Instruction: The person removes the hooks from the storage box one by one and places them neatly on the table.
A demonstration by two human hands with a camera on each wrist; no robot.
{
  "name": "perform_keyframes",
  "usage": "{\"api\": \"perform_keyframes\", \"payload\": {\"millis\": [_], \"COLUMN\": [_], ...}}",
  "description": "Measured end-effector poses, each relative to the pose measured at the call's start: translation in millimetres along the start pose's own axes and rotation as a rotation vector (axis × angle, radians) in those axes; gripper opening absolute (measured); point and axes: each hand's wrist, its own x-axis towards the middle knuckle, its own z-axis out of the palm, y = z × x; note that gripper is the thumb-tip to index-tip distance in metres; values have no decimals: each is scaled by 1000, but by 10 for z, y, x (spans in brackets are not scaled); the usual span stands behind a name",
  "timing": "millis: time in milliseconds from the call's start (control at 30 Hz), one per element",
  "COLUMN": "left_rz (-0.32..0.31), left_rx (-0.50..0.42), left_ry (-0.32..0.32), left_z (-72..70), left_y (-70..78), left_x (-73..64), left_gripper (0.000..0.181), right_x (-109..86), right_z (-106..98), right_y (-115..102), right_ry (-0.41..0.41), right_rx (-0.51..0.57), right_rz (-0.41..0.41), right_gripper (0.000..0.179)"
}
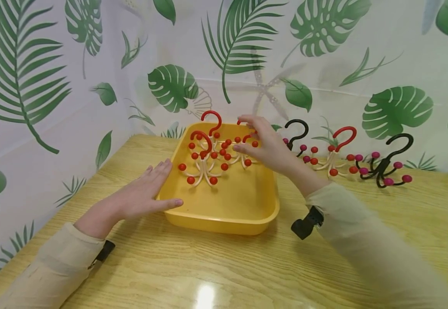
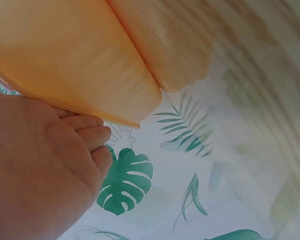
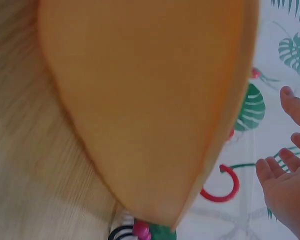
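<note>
A yellow plastic tray (image 1: 220, 222) holds several multi-arm hook hangers with red hooks, cream arms and red ball tips. One hanger (image 1: 203, 166) stands at the front left, another (image 1: 218, 124) behind it, and a third (image 1: 242, 159) at the right, partly hidden by my right hand. My left hand (image 1: 142, 195) touches the tray's left rim with straight fingers, thumb over the edge. Over the tray's right side is my right hand (image 1: 268, 146), fingers spread. In the right wrist view this hand (image 3: 290, 187) is apart from a red hook (image 3: 235, 185) and grips nothing.
Beyond the tray's right side stand a black hanger (image 1: 305, 128), a red-hooked cream hanger (image 1: 337, 148) and another black hanger (image 1: 382, 167) with pink tips. The wood-grain table (image 1: 162, 266) meets a leaf-patterned wall covering (image 1: 131, 116) at the back and left.
</note>
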Motion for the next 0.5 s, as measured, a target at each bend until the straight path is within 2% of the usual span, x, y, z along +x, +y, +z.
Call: {"api": "perform_keyframes", "payload": {"millis": [167,300,500], "left_rz": [-3,-4,-16], "left_rx": [-4,-6,-11], "left_ry": [0,-2,-6], "left_z": [-9,-15,-15], "left_y": [5,8,7], "left_x": [-5,-7,-2], "left_gripper": [106,106,107], "right_x": [50,71,108], "right_z": [127,220,320], "right_y": [-96,-111,-79], "right_ry": [-51,-80,-110], "right_rx": [66,73,64], "right_rz": [-3,-3,-92], "right_gripper": [65,63,56]}}
